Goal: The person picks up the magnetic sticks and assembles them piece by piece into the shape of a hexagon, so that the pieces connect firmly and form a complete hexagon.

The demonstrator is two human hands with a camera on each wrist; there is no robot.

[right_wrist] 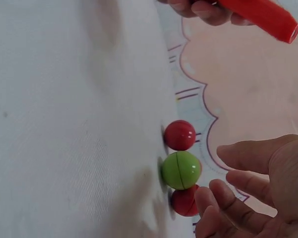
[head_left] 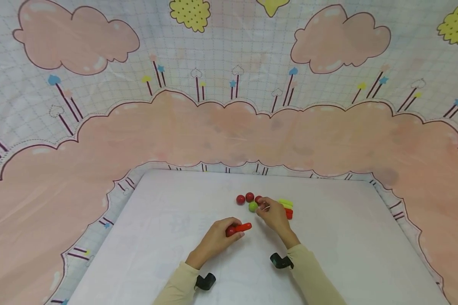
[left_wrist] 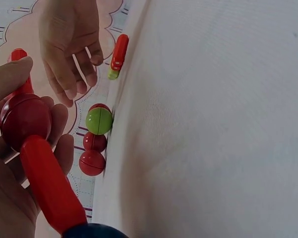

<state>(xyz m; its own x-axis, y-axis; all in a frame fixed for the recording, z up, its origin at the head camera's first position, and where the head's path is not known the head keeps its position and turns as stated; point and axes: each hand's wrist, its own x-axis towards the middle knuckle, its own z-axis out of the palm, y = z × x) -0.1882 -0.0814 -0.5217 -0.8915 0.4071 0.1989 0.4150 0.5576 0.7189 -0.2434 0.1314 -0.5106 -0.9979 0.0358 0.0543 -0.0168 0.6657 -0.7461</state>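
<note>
My left hand (head_left: 217, 235) holds a red ball (left_wrist: 27, 124) with red rods joined on opposite sides. One red rod (head_left: 244, 227) points right; the other runs down in the left wrist view to a dark blue part (left_wrist: 97, 231), hidden from the head view. Thumb and fingers lie about the piece. My right hand (head_left: 272, 213) hovers beside the loose balls, its fingers loosely bent with nothing between them. Closest to its fingertips are a green ball (right_wrist: 181, 170) and a red ball (right_wrist: 185, 202). Another red ball (head_left: 240, 199) lies at the left of the group.
Right of my right hand lie red rods (head_left: 289, 213) and yellow-green rods (head_left: 286, 203), partly covered by the hand. The white table (head_left: 168, 203) ends at the back against a patterned cloth (head_left: 236, 135) with pink clouds. Black wrist mounts (head_left: 205, 281) sit at both sleeves.
</note>
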